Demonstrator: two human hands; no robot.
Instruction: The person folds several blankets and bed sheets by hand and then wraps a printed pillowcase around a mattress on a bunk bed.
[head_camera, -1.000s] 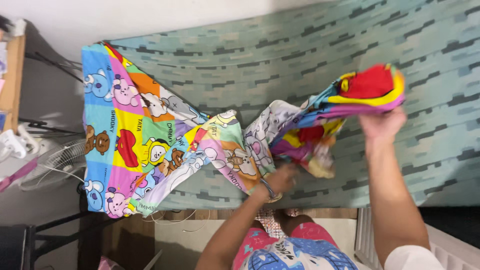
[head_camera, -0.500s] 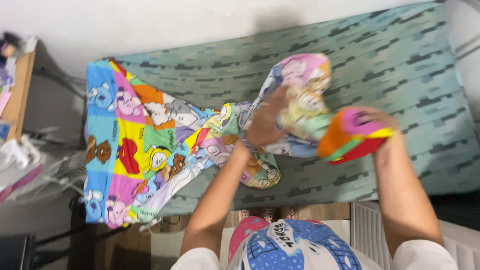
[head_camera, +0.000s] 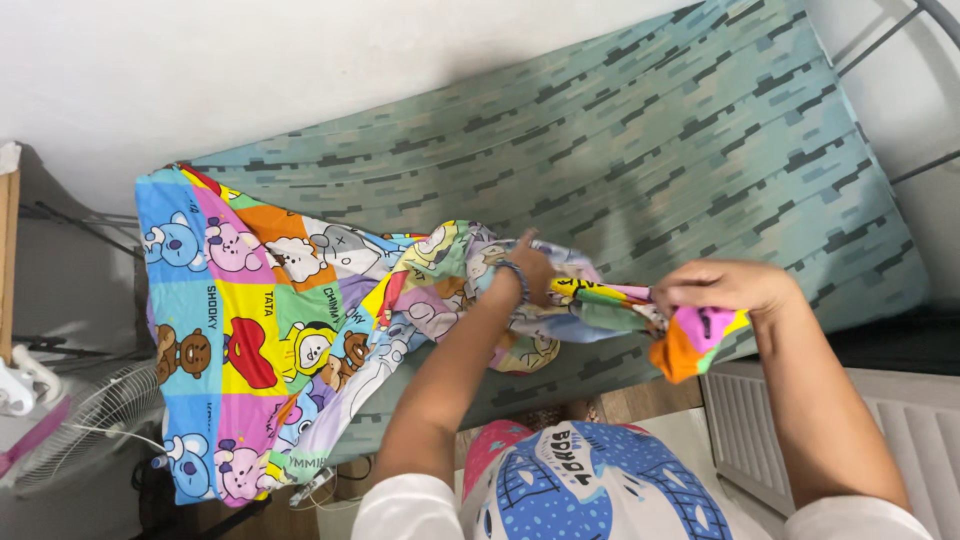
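A bright patchwork bedsheet (head_camera: 250, 310) with cartoon animals lies half spread over the left end of a mattress (head_camera: 650, 140) covered in grey-green patterned fabric. Its right part is bunched into a twisted rope. My left hand (head_camera: 525, 270), with a bead bracelet on the wrist, presses into the bunched cloth near the mattress's front edge. My right hand (head_camera: 725, 285) is closed on the sheet's corner, a pink, orange and yellow tip that hangs just past the front edge.
A white wall runs behind the mattress. A white fan (head_camera: 95, 425) stands on the floor at lower left beside a wooden shelf edge (head_camera: 8, 260). A white slatted panel (head_camera: 745, 425) sits at lower right. Thin metal rods (head_camera: 880, 30) cross the top right corner.
Both hands have come down from a raised position. The right hand drew the sheet's corner toward the front edge, and the bunched cloth now lies lower and stretched between the hands.
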